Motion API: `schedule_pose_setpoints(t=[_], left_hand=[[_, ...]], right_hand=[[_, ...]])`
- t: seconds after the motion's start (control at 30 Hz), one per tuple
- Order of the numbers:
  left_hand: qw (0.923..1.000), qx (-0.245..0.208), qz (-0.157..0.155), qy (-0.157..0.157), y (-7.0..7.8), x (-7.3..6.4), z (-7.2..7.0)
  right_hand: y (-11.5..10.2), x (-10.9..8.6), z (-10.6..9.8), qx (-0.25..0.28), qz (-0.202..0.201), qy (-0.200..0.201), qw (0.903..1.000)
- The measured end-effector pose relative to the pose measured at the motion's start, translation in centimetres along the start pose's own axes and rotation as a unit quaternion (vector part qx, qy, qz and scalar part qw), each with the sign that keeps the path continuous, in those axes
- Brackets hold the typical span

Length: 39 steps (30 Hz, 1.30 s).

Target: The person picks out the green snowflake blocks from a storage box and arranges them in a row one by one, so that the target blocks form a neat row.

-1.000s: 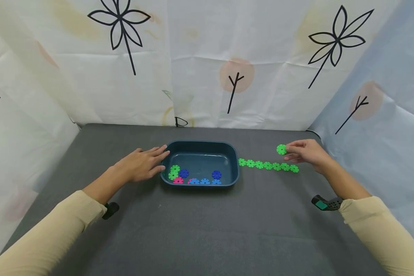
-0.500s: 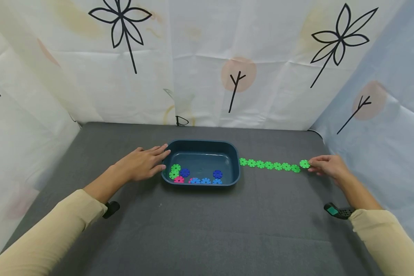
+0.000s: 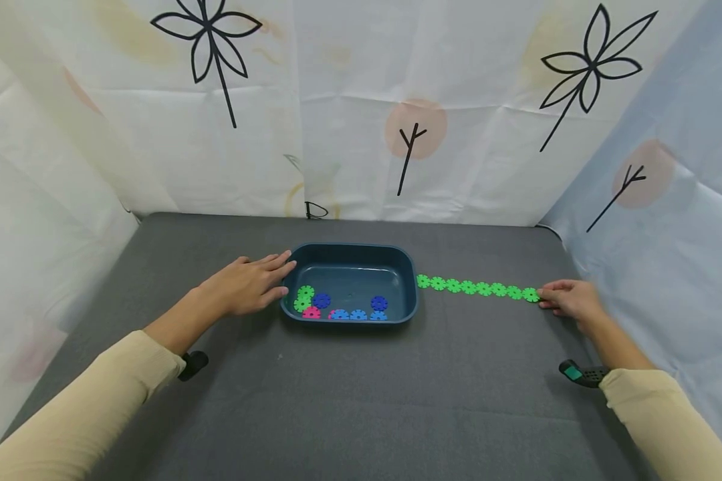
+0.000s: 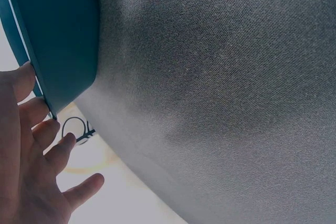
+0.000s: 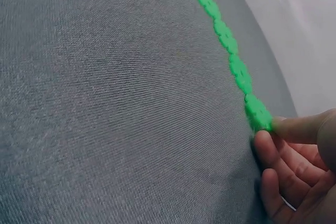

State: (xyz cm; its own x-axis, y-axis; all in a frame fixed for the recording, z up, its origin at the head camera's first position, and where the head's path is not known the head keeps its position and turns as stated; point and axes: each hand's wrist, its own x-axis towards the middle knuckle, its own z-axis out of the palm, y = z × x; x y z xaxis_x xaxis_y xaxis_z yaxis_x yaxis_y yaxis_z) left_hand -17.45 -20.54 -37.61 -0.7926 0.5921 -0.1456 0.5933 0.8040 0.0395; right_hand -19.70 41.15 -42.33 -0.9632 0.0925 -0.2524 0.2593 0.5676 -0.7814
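Note:
My right hand (image 3: 574, 304) pinches a green notched disc (image 5: 258, 114) between thumb and finger at the right end of a row of green discs (image 3: 468, 287). The row lies on the grey table and runs left to the side of a dark blue tray (image 3: 353, 250). The held disc sits in line against its neighbour; whether they interlock I cannot tell. With fingers spread and nearly straight, my left hand (image 3: 247, 287) rests on the tray's left rim. In the left wrist view its fingertips (image 4: 35, 109) touch that rim.
Inside the tray lie a few green discs (image 3: 304, 298), dark blue discs (image 3: 379, 303), light blue discs (image 3: 357, 314) and a pink disc (image 3: 311, 312). Patterned white curtains (image 3: 349, 113) stand behind the table (image 3: 349, 401) and along both sides.
My right hand has moved right and down, bringing the green disc from above the row to its right end, level with the others. My left hand and the tray have stayed put.

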Motion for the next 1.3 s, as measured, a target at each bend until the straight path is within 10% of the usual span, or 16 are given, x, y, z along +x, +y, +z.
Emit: schedule_pose_setpoints(t=[0.77, 1.3], left_hand=[[1.0000, 0.000, -0.004, -0.003, 0.1, -0.2, -0.1], [0.9999, 0.010, 0.001, 0.000, 0.0, -0.2, -0.1]], right_hand=[[-0.5, 0.4, 0.5, -0.056, -0.005, 0.006, 0.9984], [-9.8, 1.7, 3.5, -0.109, -0.083, 0.035, 0.9899]])
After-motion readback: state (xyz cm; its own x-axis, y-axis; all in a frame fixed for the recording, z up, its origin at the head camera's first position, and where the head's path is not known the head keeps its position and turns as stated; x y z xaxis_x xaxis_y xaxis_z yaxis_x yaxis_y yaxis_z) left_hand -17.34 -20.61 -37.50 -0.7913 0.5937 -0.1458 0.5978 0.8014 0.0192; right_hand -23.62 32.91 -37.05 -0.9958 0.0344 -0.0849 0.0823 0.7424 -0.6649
